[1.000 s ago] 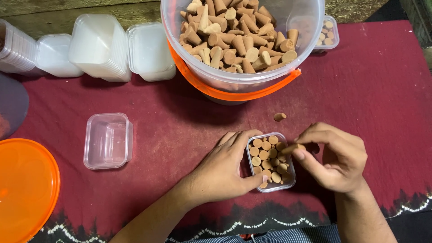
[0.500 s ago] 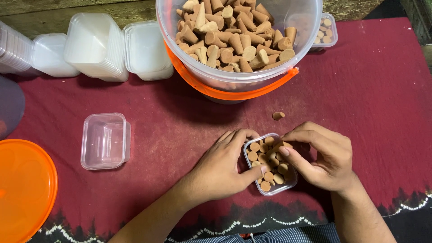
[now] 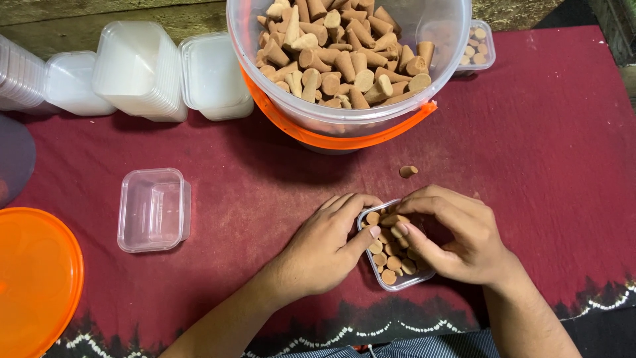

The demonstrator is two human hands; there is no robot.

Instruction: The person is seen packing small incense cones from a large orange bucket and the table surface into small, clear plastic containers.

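Both hands are down at about five o'clock on the table (image 3: 543, 152), which is spread with a dark red cloth, and they crowd round one small clear box (image 3: 391, 255). The left hand (image 3: 328, 248) lies against the box's nine o'clock side, fingers curled along its top edge and thumb pressed to the near wall, steadying it in a loose clasp. The right hand (image 3: 457, 235) arches over the box from three o'clock, thumb and forefinger pinched on a brown cone (image 3: 395, 220) at the top row. Inside the box, more cones stand packed upright, their round bases showing.

At twelve o'clock from the hands sits a big clear bucket (image 3: 344, 116) with an orange handle, heaped with the same cones. One loose cone (image 3: 408, 171) lies on the cloth between bucket and hands. Behind the bucket at one o'clock is a filled box (image 3: 478, 46), partly hidden. An empty clear box (image 3: 154, 209) rests well apart at nine o'clock, an orange lid (image 3: 33, 278) at the seven o'clock edge, and stacks of white containers (image 3: 139, 69) line up at ten to eleven o'clock.
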